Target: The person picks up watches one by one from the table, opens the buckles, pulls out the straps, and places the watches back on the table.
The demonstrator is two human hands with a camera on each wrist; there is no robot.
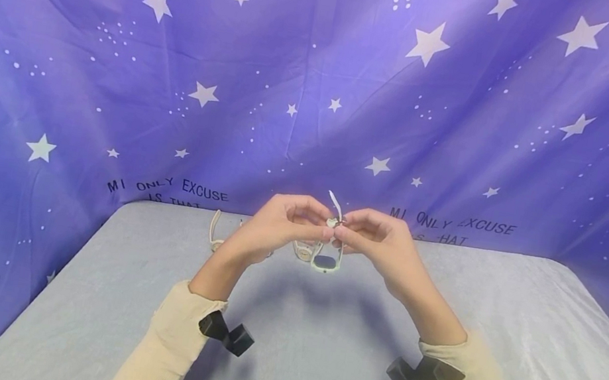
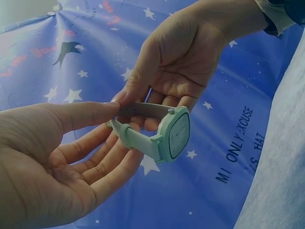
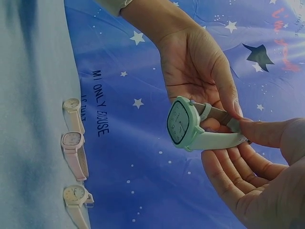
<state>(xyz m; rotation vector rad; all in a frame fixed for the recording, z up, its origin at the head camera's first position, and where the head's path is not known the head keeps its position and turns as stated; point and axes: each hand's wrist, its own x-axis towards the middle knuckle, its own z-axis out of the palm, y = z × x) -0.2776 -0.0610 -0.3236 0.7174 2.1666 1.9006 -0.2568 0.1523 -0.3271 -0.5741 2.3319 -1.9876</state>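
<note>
A mint-green wristwatch (image 1: 325,263) with a square face hangs above the table, dial downward, its strap bent round into a loop. My left hand (image 1: 277,222) pinches the strap near the buckle between thumb and fingers. Opposite it, my right hand (image 1: 381,240) grips the other strap part, thumb and fingertips meeting those of the left. One strap end sticks up between the hands in the head view. In the left wrist view the watch (image 2: 178,134) shows its dial and crown side-on. The buckle is mostly hidden behind fingertips.
Along the back of the grey cloth-covered table (image 1: 313,353) stand more watches: a pink square one (image 3: 72,139), a cream round one (image 3: 75,194) and a pale round one (image 3: 71,105). A purple star-printed curtain (image 1: 310,83) hangs right behind the table.
</note>
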